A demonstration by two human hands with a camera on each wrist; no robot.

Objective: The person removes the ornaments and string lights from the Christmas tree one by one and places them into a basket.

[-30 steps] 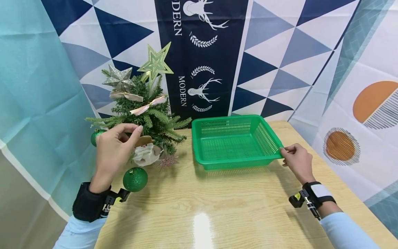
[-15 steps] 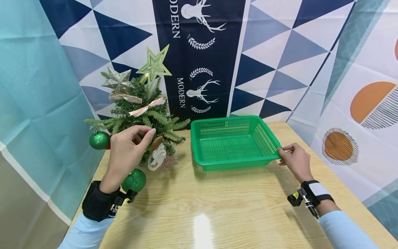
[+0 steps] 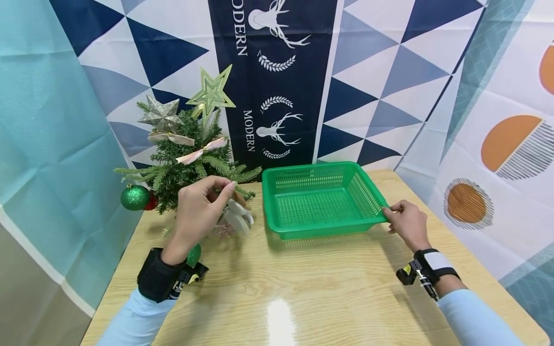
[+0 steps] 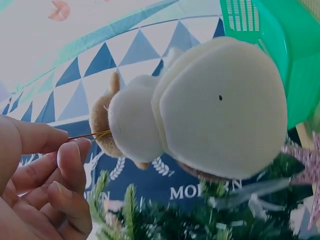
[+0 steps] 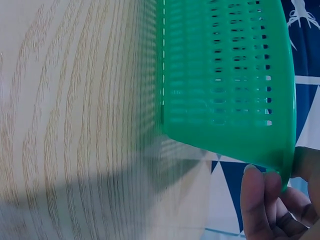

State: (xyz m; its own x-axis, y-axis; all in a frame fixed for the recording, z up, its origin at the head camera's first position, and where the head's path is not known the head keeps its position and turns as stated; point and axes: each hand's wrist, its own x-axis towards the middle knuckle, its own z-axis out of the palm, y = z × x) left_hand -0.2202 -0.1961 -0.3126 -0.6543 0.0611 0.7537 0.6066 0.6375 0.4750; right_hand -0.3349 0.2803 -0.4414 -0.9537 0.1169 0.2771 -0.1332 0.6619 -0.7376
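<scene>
My left hand [image 3: 201, 211] pinches the thin gold cord of a plush ornament [image 3: 238, 215] between thumb and forefinger. In the left wrist view the plush ornament [image 4: 220, 110] shows a white felt back and a brown top, dangling from the cord. It hangs in front of the small Christmas tree [image 3: 190, 158], left of the green plastic basket [image 3: 329, 226]. With thumb and fingers, my right hand [image 3: 409, 224] grips the basket's near right corner; the right wrist view shows the rim of the basket [image 5: 285, 100] between them.
On the tree are a gold star [image 3: 212, 93], a silver star [image 3: 161, 113], ribbon bows [image 3: 202, 151] and a green ball [image 3: 135, 197]. Another green ball [image 3: 194, 254] is partly behind my left wrist. A pink glitter star [image 3: 225, 231] sits low by the tree. Patterned cloth hangs behind the wooden table [image 3: 329, 288].
My left hand has moved right, away from the tree and toward the basket, carrying the plush ornament, which has swung and turned. The right hand keeps its grip on the basket corner.
</scene>
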